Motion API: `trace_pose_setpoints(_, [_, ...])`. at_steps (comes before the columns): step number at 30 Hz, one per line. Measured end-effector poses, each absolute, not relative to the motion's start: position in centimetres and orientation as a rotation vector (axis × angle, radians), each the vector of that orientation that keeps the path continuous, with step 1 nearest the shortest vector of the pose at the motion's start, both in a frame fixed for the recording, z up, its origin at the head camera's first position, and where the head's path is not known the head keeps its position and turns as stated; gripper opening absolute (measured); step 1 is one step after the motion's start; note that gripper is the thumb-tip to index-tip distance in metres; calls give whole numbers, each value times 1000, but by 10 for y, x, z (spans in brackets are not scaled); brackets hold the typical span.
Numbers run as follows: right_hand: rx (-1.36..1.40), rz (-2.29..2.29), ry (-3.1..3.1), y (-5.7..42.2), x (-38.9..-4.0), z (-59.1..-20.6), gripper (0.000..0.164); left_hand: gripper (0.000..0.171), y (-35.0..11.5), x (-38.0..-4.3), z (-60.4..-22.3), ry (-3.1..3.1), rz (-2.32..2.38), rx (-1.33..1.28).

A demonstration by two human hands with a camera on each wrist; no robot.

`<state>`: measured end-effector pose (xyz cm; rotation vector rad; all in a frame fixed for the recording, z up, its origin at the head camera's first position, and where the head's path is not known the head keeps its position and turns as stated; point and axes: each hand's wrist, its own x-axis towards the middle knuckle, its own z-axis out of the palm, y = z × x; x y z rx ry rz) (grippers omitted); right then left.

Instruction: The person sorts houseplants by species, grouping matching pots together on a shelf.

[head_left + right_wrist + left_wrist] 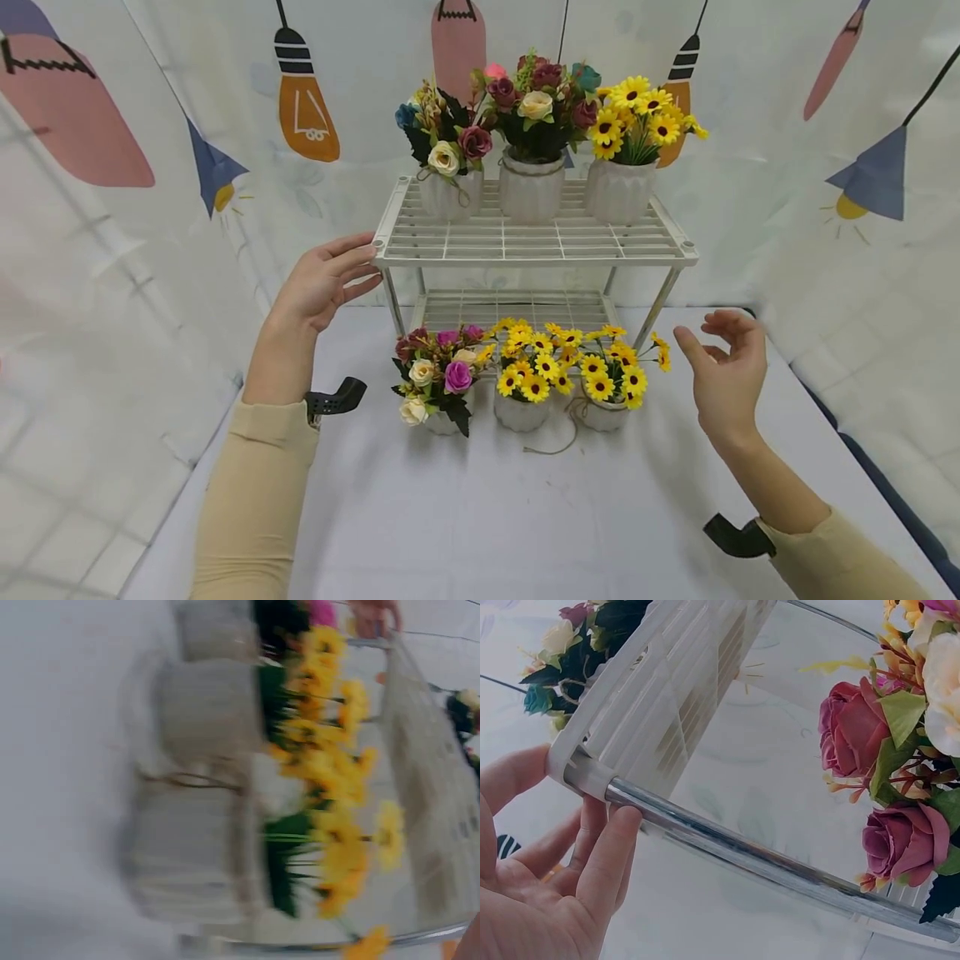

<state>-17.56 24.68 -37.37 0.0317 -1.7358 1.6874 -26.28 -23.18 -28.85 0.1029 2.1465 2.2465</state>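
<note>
A white two-tier wire rack (525,250) with metal legs stands on the table. At its front left top corner, my left hand (318,283) pinches the corner and leg between thumb and fingers; the left wrist view shows fingertips on the metal leg (780,871). Off the rack's front right leg, my right hand (731,375) is in the air with loosely bent fingers, holding nothing. Before the lower tier stand a pot of mixed roses (442,371) and two pots of yellow daisies (522,408) (604,412). The right wrist view is blurred.
On the upper tier stand two pots of mixed flowers (447,187) (532,187) and a pot of yellow daisies (621,187). A loose twine end (555,451) trails on the white tablecloth (480,517). Printed fabric (225,83) hangs behind.
</note>
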Motion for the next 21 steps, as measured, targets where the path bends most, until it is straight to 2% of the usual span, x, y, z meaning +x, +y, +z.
trace_pose_setpoints(11, [-308,1732,-1999,242,-150,-442,45,63,-232,-262,-286,2174,2229,108])
trace_pose_setpoints(21, [-296,1819,-2241,216,-136,-475,75,63,-231,-262,-287,2167,2226,114])
